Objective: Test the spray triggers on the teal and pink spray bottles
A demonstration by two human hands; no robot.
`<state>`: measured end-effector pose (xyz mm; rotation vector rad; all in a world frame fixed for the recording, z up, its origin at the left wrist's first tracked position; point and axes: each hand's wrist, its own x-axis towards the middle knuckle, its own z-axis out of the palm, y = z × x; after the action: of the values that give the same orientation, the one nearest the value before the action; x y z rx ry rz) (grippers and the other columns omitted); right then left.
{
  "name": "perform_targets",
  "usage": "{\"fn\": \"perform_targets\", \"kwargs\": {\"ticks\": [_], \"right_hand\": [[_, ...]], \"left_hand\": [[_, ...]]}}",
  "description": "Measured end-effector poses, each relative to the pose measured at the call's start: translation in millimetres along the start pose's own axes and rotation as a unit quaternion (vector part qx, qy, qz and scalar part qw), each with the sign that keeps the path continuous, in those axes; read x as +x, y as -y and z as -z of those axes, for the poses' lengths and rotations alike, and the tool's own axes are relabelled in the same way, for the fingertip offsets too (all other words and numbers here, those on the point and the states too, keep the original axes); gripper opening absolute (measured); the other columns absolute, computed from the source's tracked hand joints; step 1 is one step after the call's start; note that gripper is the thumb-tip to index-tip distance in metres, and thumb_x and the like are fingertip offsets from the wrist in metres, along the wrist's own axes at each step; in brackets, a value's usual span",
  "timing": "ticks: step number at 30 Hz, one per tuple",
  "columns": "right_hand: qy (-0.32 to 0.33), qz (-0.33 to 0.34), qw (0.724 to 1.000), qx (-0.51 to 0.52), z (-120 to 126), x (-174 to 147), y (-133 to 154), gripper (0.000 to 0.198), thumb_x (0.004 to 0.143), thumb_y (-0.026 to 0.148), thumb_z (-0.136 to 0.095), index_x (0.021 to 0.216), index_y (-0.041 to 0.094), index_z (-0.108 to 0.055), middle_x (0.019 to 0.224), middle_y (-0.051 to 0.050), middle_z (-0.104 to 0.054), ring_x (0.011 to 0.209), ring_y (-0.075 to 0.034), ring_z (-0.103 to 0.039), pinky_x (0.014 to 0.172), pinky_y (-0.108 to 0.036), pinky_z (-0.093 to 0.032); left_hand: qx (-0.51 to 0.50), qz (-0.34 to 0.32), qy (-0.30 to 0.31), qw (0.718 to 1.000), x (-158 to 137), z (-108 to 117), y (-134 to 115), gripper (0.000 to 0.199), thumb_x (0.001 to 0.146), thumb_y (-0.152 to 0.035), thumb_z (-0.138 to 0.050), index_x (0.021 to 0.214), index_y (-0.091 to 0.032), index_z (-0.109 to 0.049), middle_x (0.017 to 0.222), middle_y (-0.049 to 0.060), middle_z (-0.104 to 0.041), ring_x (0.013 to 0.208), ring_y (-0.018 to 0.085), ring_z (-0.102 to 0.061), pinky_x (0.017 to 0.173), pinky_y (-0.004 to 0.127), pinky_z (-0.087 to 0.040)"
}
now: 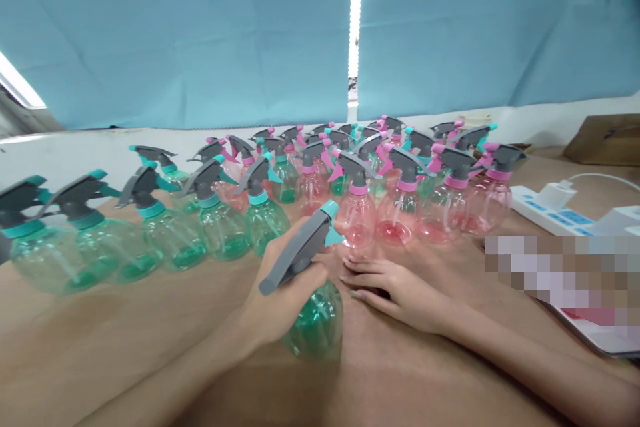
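Observation:
My left hand [280,287] is wrapped round the neck of a green spray bottle [315,323] with a grey and turquoise trigger head, which leans a little to the right above the table. To its right, my right hand [385,283] lies on the table with its fingers stretched out, holding nothing. Just beyond those fingertips stands a pink spray bottle [357,217] with a grey and pink head. Past my left hand is another green spray bottle [265,223], standing upright in a row of similar ones.
Several green bottles [175,240] line the left side, and several pink bottles [445,213] the right, with more behind. A white power strip [545,210] with plugs lies at the right, near a blurred-out device [590,327]. A brown bag [605,140] sits at the back right on the wooden table [165,333].

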<state>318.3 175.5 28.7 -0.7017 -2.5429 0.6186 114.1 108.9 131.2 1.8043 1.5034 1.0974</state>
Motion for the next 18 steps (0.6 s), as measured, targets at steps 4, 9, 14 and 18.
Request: {"fn": "perform_targets", "kwargs": {"ticks": [4, 9, 14, 18], "right_hand": [[-0.011, 0.009, 1.000, 0.004, -0.7, 0.1, -0.6, 0.034, 0.094, 0.033, -0.048, 0.124, 0.024, -0.062, 0.133, -0.006, -0.057, 0.125, -0.022, -0.050, 0.105, -0.041, -0.040], [-0.006, 0.012, 1.000, 0.005, -1.1, 0.2, -1.7, 0.034, 0.094, 0.033, -0.048, 0.124, 0.024, -0.061, 0.134, -0.007, -0.056, 0.126, -0.022, -0.049, 0.106, -0.043, -0.039], [-0.004, 0.012, 1.000, 0.003, -0.9, -0.3, -1.4, 0.034, 0.094, 0.031, -0.048, 0.125, 0.026, -0.060, 0.134, -0.006, -0.056, 0.127, -0.022, -0.048, 0.106, -0.043, -0.039], [-0.002, 0.016, 1.000, 0.000, -0.4, 0.1, -1.2, 0.034, 0.094, 0.030, -0.049, 0.126, 0.026, -0.059, 0.135, -0.006, -0.056, 0.126, -0.022, -0.049, 0.106, -0.042, -0.040]], "left_hand": [[-0.020, -0.010, 0.026, 0.999, 0.0, -0.1, 0.9, 0.007, 0.076, -0.027, -0.048, 0.081, -0.023, -0.051, 0.070, -0.004, -0.054, 0.061, 0.013, -0.053, 0.055, 0.025, -0.042], [-0.007, -0.020, 0.020, 1.000, -0.3, 1.2, -3.0, 0.005, 0.075, -0.026, -0.046, 0.076, -0.023, -0.050, 0.065, -0.004, -0.055, 0.057, 0.014, -0.052, 0.052, 0.026, -0.039], [-0.011, -0.031, 0.018, 0.999, -0.1, 0.8, -5.4, 0.002, 0.073, -0.024, -0.047, 0.074, -0.023, -0.046, 0.066, -0.004, -0.056, 0.059, 0.015, -0.053, 0.054, 0.027, -0.038], [-0.022, -0.029, 0.026, 0.999, -0.1, 0.6, -4.1, 0.003, 0.074, -0.024, -0.047, 0.076, -0.022, -0.045, 0.067, -0.005, -0.056, 0.059, 0.014, -0.053, 0.054, 0.027, -0.039]]}}
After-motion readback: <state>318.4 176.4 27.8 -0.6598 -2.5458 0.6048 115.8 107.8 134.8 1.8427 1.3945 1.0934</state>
